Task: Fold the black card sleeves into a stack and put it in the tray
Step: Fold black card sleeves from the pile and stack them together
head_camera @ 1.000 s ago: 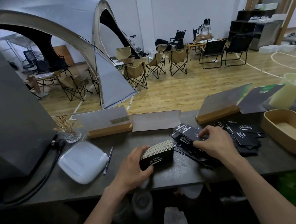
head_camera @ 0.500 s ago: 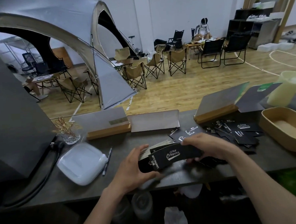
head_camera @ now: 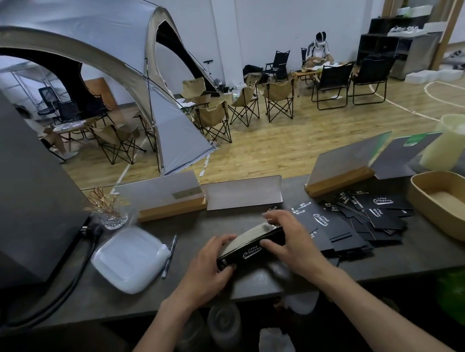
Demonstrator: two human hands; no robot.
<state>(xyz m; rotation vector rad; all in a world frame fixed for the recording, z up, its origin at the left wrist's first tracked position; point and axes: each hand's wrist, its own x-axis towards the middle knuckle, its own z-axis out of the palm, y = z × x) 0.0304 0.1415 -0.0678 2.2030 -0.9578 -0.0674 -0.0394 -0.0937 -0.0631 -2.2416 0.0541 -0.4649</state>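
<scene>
A dark grey stone-look counter (head_camera: 260, 285) carries everything. Taking the tan oblong tray (head_camera: 428, 191) at its right end as the landmark: loose black card sleeves (head_camera: 370, 219) lie just left of it, and a white plastic lidded container (head_camera: 127, 259) sits well left.

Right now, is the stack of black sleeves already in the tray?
No, both hands hold the stack on the counter, and the tray holds none.

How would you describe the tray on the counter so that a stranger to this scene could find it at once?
Start at the dark counter and follow it to its far right end. Past the scattered black card sleeves sits the tray, tan, oblong and round-cornered. Unlike the flat white container on the left, it is open-topped and deep.
</scene>
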